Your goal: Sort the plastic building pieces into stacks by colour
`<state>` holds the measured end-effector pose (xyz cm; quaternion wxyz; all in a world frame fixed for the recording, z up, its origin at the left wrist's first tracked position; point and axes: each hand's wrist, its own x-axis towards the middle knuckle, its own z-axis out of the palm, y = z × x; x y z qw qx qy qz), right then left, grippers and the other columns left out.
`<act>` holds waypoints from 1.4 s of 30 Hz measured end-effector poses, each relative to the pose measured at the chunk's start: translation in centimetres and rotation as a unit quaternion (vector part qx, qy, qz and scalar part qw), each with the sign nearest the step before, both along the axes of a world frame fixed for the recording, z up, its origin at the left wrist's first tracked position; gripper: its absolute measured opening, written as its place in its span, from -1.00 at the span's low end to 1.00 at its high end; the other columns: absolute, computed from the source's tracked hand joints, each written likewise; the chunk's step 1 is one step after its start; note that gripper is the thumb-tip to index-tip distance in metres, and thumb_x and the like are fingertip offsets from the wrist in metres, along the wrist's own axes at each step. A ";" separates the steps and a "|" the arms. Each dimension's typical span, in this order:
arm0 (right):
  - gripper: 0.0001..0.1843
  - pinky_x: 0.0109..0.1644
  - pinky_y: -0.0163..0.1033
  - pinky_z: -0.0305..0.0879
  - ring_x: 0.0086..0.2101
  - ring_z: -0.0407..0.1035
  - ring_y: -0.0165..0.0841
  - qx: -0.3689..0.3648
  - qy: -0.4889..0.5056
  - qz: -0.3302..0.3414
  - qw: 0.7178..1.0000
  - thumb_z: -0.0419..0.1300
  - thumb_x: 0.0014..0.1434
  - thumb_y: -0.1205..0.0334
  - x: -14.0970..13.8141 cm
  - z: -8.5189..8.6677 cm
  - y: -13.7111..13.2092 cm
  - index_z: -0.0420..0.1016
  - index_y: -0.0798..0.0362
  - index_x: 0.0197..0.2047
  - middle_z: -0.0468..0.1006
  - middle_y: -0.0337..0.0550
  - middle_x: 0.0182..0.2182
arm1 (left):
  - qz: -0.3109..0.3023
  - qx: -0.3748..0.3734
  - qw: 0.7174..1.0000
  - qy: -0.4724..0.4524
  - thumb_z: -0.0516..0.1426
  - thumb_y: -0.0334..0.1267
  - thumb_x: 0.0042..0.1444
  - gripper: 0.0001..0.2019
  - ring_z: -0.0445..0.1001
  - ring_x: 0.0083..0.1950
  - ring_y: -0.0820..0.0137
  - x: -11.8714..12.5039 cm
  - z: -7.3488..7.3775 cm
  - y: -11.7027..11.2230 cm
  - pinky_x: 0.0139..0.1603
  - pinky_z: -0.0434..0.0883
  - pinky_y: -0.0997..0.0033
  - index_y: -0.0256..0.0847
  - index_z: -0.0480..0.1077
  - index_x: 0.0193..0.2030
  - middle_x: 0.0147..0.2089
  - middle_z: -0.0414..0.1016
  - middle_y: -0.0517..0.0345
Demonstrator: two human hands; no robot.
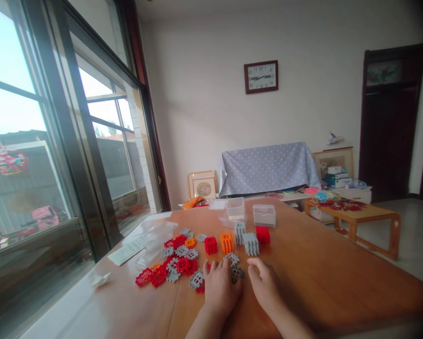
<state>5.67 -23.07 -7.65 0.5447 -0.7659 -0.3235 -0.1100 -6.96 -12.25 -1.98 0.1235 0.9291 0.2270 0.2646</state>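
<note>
Grey interlocking plastic block [237, 274] sits lower center between my hands, just beside left hand [218, 288], farther from right hand [264, 282]; fingers [256, 266] half-curled, open, gripping nothing.

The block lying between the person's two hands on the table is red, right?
No, that block is grey, not red, as the head view shows. It does lie on the wooden table between the left hand and the right hand.
</note>
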 end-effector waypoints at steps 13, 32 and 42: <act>-0.38 0.29 0.04 0.39 0.24 0.38 -0.05 0.121 0.095 0.129 0.980 0.24 0.23 -0.03 -1.1 0.0 0.6 0.36 -0.08 0.32 0.49 0.01 0.25 | -0.209 -0.573 0.747 -0.263 0.33 0.03 0.10 -0.66 0.46 -0.27 0.38 1.9 0.4 0.9 -0.16 0.37 0.39 -0.22 0.45 -0.24 -0.28 0.53 0.10; -0.21 0.12 -0.09 0.52 0.10 0.52 0.00 0.219 0.197 0.099 0.951 0.25 0.14 -0.39 0.6 2.3 0.1 0.55 0.00 0.22 0.61 0.08 0.12 | -0.233 -0.680 0.680 -0.144 0.32 -0.21 0.04 -0.75 0.54 -0.29 0.41 5.0 1.1 2.4 -0.24 0.38 0.47 -0.23 0.42 -0.19 -0.27 0.58 0.07; -0.41 -0.01 -0.09 0.53 -0.14 0.58 -0.13 0.118 0.079 0.080 0.987 0.23 0.22 -0.05 4.9 4.1 1.6 0.48 0.04 0.24 0.65 0.05 -0.01 | -0.245 -0.665 0.677 -0.199 0.42 -0.06 -0.04 -0.63 0.37 -0.46 0.53 8.2 2.3 4.6 -0.41 0.23 0.54 -0.23 0.40 -0.31 -0.43 0.46 0.21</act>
